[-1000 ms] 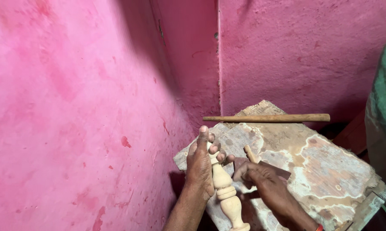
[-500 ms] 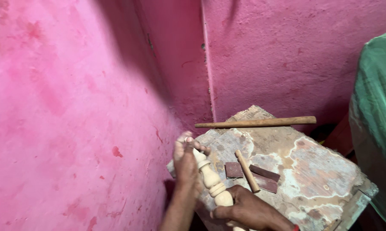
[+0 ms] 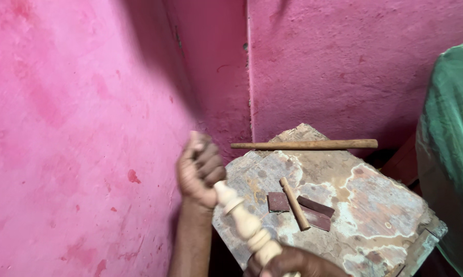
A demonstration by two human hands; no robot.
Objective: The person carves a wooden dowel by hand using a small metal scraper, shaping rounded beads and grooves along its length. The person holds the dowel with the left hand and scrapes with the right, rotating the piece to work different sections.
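Left hand [image 3: 199,172] clenched around the upper end of a turned wooden spindle [image 3: 247,223], knuckles close to the pink wall [image 3: 62,128]; right hand [image 3: 293,262] wrapped over the lower end at the bottom edge of the view, only its top showing. Spindle runs diagonally between the two hands, pale unfinished wood, held in the air just off the near-left corner of a worn wooden board [image 3: 364,205]; no contact with the board visible.

Handling, as judged: rigid, light for its length; beads and narrow necks along the profile give sure seats for the fingers, so slipping looks unlikely; thin necks are the probable weak points if bent or knocked; best taken at the thicker swellings near each end, as both hands do.

On the board: short wooden stick [image 3: 294,203] lying across it; dark reddish-brown rectangular pieces, one [image 3: 278,201] just left of the stick and two [image 3: 316,211] just right, possibly abrasive sheet, cannot confirm; long wooden rod [image 3: 304,145] resting across the far edge against the wall.

Hidden or unclear: spindle tip inside the left fist; lower end cut off by the frame; right fingers mostly out of view; green cloth [image 3: 449,154] at right edge, what it covers not discernible; board's support in shadow.
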